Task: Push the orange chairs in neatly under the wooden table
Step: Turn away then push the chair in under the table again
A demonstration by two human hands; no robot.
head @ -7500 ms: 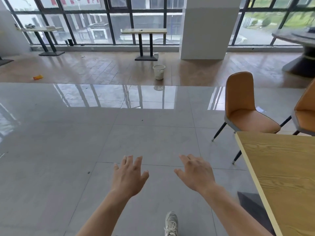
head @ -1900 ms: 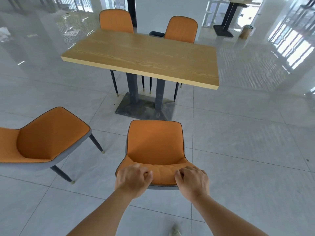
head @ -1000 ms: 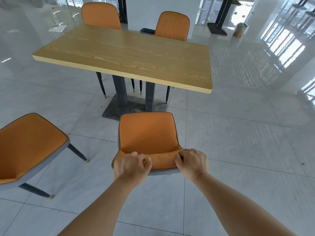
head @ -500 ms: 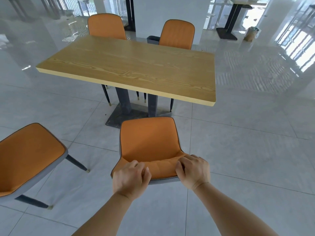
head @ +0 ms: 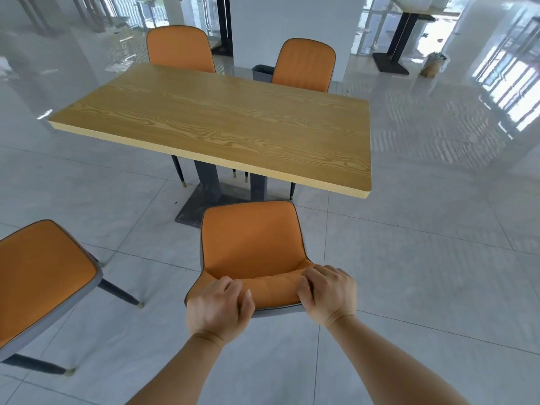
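Your left hand (head: 217, 309) and right hand (head: 327, 293) each grip the near chair (head: 252, 244) backrest top, fingers curled tight; seat front just short of bench (head: 216, 124) near edge, bare floor (head: 423, 258) right.

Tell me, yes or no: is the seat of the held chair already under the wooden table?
No: the held chair, gripped by the left hand and right hand, stands clear of the wooden table, its whole seat showing.

glossy grey tile floor (head: 423, 258), white pillar (head: 292, 27)
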